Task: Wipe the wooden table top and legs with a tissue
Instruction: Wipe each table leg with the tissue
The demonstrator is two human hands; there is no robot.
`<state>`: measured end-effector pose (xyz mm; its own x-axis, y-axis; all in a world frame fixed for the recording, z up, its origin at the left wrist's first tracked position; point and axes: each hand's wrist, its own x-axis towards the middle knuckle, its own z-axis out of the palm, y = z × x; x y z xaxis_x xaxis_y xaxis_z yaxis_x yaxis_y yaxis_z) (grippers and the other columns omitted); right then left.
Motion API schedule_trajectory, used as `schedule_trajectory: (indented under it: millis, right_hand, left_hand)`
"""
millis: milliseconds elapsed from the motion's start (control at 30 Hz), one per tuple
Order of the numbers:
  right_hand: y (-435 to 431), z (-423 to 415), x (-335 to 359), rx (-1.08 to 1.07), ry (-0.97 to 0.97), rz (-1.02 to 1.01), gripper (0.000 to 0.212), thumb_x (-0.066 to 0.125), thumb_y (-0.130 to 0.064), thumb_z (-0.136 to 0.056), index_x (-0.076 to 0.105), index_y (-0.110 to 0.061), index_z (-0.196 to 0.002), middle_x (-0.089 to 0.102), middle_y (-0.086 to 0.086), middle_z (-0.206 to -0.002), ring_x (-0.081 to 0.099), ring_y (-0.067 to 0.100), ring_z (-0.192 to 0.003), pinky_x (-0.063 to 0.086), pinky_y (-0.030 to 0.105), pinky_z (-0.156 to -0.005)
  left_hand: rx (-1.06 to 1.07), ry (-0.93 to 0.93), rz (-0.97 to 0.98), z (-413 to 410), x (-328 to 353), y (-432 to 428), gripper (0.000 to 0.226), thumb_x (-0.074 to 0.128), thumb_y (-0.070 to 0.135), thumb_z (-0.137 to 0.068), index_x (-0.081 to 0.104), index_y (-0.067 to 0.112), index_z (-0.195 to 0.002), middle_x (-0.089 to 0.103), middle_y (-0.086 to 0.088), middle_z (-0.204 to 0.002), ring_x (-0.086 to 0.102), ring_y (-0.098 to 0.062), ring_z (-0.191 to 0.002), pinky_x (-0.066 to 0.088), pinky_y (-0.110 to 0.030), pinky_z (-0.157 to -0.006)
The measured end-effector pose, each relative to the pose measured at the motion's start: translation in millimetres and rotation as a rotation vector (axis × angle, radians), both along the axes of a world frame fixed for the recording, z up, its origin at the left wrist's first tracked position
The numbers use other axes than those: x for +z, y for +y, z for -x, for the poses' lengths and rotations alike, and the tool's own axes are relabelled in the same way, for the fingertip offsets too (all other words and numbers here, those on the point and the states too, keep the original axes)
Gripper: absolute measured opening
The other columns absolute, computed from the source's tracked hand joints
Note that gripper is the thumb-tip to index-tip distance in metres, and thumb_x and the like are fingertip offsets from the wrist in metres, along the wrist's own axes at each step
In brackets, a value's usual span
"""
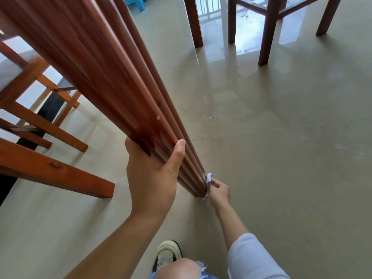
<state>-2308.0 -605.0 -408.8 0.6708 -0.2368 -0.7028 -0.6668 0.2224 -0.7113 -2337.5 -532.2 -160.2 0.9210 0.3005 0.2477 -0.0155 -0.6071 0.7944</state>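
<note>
A reddish-brown fluted wooden table leg (112,63) runs from the top left down to the tiled floor near the middle. My left hand (153,174) wraps around the leg partway down, thumb on its right side. My right hand (218,191) is low, at the foot of the leg, pinching a crumpled white tissue (209,179) against the wood just above the floor. The table top is out of view.
Wooden chair legs and rails (50,125) stand to the left. Another table leg (194,23) and a dark chair (269,31) stand at the far top. My knee and shoe (169,254) are at the bottom. Glossy beige tiles (281,158) spread to the right.
</note>
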Motion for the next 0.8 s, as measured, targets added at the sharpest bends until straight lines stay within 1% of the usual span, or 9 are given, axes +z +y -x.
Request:
schedule_trajectory:
  millis: [67, 133, 200, 300, 433, 500, 567, 700, 800]
  right_hand:
    - [0.2, 7.8, -6.2, 0.169, 0.057, 0.129, 0.035, 0.051, -0.033, -0.093, 0.07, -0.016, -0.07, 0.057, 0.011, -0.062, 0.059, 0.026, -0.055, 0.04, 0.019, -0.045]
    - [-10.8, 14.7, -1.4, 0.229, 0.088, 0.177, 0.033, 0.055, -0.031, -0.09, 0.072, -0.012, -0.07, 0.06, 0.013, -0.068, 0.062, 0.029, -0.066, 0.043, 0.023, -0.054]
    - [-26.1, 15.5, 10.8, 0.19, 0.066, 0.115, 0.026, 0.059, -0.021, -0.088, 0.072, -0.015, -0.066, 0.06, 0.01, -0.066, 0.055, 0.023, -0.058, 0.04, 0.021, -0.05]
    - [-50.1, 12.6, 32.5, 0.117, 0.029, 0.01, 0.036, 0.053, 0.003, -0.081, 0.068, -0.018, -0.057, 0.058, 0.006, -0.063, 0.052, 0.018, -0.056, 0.038, 0.019, -0.049]
    - [-72.4, 9.7, 78.9, 0.086, -0.02, -0.086, 0.03, 0.053, 0.005, -0.07, 0.067, -0.016, -0.053, 0.054, 0.006, -0.068, 0.052, 0.018, -0.066, 0.034, 0.024, -0.056]
    - [-81.3, 7.1, 111.7, 0.065, -0.062, -0.133, 0.026, 0.051, 0.002, -0.065, 0.068, -0.016, -0.058, 0.056, 0.006, -0.074, 0.054, 0.019, -0.074, 0.037, 0.028, -0.062]
    - [-92.4, 8.0, 159.3, 0.059, -0.117, -0.129, 0.032, 0.048, 0.007, -0.072, 0.07, -0.015, -0.063, 0.058, 0.004, -0.069, 0.055, 0.017, -0.07, 0.04, 0.028, -0.067]
    - [-115.0, 12.9, 271.4, 0.118, -0.205, -0.141, 0.038, 0.048, 0.009, -0.076, 0.072, -0.019, -0.066, 0.062, -0.003, -0.066, 0.056, 0.015, -0.069, 0.042, 0.027, -0.071]
    - [-145.9, 16.4, 360.3, 0.085, -0.219, -0.083, 0.033, 0.051, 0.005, -0.078, 0.074, -0.018, -0.074, 0.065, 0.0, -0.073, 0.058, 0.014, -0.071, 0.045, 0.026, -0.072]
  left_hand:
    - [-0.005, 0.001, -0.008, 0.1, 0.4, 0.0, 0.069, 0.068, 0.045, -0.075, 0.039, 0.018, -0.131, 0.06, 0.006, -0.115, 0.058, 0.003, -0.091, 0.039, 0.006, -0.071]
    - [-0.002, 0.004, -0.013, -0.8, 0.2, 0.9, 0.069, 0.068, 0.045, -0.075, 0.039, 0.017, -0.131, 0.06, 0.005, -0.115, 0.059, 0.0, -0.091, 0.039, 0.007, -0.072]
    - [0.016, 0.008, -0.018, -0.8, -0.6, 0.7, 0.07, 0.068, 0.045, -0.076, 0.038, 0.017, -0.132, 0.06, 0.005, -0.117, 0.058, -0.006, -0.093, 0.038, 0.007, -0.071]
    - [0.033, 0.047, 0.011, 1.3, 1.7, -3.4, 0.071, 0.067, 0.046, -0.077, 0.036, 0.018, -0.134, 0.058, 0.004, -0.121, 0.053, -0.005, -0.099, 0.037, 0.005, -0.068]
    - [0.045, 0.123, 0.088, 5.1, 5.4, -5.9, 0.075, 0.067, 0.048, -0.076, 0.031, 0.02, -0.136, 0.055, 0.003, -0.126, 0.054, -0.011, -0.108, 0.041, -0.013, -0.087]
    - [0.055, 0.213, 0.153, 6.7, 15.3, -9.2, 0.076, 0.067, 0.046, -0.077, 0.03, 0.02, -0.137, 0.053, 0.001, -0.131, 0.053, -0.022, -0.118, 0.041, -0.028, -0.097]
    - [0.101, 0.366, 0.201, 8.8, 34.5, -16.7, 0.07, 0.068, 0.039, -0.081, 0.034, 0.014, -0.136, 0.053, -0.003, -0.131, 0.051, -0.029, -0.12, 0.039, -0.035, -0.098]
    - [0.123, 0.665, 0.248, 16.2, 93.4, -43.1, 0.053, 0.065, 0.034, -0.083, 0.048, 0.003, -0.123, 0.059, -0.015, -0.122, 0.055, -0.031, -0.111, 0.042, -0.037, -0.096]
    - [0.015, 0.703, 0.2, 24.7, 161.9, -79.1, 0.061, 0.057, 0.027, -0.089, 0.032, 0.005, -0.14, 0.047, -0.016, -0.138, 0.044, -0.029, -0.127, 0.034, -0.034, -0.103]
